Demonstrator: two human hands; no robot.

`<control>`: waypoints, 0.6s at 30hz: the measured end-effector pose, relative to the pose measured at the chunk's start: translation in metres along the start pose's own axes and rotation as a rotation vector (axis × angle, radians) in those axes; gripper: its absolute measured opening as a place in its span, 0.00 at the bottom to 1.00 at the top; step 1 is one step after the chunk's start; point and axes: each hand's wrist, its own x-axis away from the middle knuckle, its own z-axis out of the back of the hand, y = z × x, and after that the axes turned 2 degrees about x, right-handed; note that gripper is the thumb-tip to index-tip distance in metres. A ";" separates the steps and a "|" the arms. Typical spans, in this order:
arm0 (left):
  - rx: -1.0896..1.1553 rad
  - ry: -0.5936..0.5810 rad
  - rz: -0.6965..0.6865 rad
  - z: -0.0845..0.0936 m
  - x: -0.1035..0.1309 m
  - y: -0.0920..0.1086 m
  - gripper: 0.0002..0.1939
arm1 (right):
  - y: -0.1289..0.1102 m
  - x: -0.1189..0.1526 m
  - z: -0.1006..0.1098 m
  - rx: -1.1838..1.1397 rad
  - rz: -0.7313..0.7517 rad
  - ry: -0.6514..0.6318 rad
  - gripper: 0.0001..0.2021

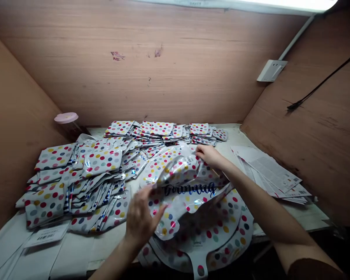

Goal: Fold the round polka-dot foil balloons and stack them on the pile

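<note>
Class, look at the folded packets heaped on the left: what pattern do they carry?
The folded packets show multicoloured polka dots on white, clearest in the head view.

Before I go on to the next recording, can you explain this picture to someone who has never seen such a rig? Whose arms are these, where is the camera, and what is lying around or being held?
There is no machine here: these are a person's bare hands, seen by one camera worn on the head, looking forward and down. The right hand pinches the upper edge of a shiny dotted sheet with blue lettering. The left hand, blurred, is spread at its near left side; whether it grips is unclear. More dotted sheets lie beneath. On the pale work surface, folded dotted packets are heaped to the left and along the back. Printed papers lie to the right, and a pink-lidded container stands at the back left.
</note>
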 end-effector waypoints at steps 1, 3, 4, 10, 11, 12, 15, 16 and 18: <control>-0.012 0.007 0.080 -0.001 -0.012 -0.011 0.32 | -0.005 0.014 -0.001 0.006 0.054 0.009 0.05; 0.069 -0.179 0.091 -0.004 -0.028 -0.034 0.29 | -0.007 0.056 -0.006 0.016 0.192 0.036 0.06; 0.139 -0.322 0.043 -0.006 -0.030 -0.044 0.25 | -0.002 0.080 -0.010 0.011 0.260 0.050 0.12; 0.336 -0.688 0.150 -0.010 -0.011 -0.066 0.17 | 0.084 0.169 -0.034 -0.044 0.178 -0.084 0.16; 0.312 -0.678 0.214 -0.011 -0.016 -0.066 0.16 | 0.099 0.167 -0.034 -0.088 0.127 -0.105 0.13; 0.275 -0.662 0.270 -0.014 -0.024 -0.066 0.16 | 0.112 0.159 -0.032 -0.106 0.059 -0.113 0.12; 0.109 -0.622 0.395 -0.030 -0.065 -0.067 0.14 | 0.131 0.117 -0.028 0.003 -0.166 -0.075 0.17; 0.053 -0.611 0.428 -0.036 -0.079 -0.068 0.14 | 0.133 0.102 -0.029 0.062 -0.219 -0.069 0.18; -0.048 -0.582 0.494 -0.048 -0.098 -0.066 0.15 | 0.134 0.075 -0.034 0.148 -0.295 -0.052 0.18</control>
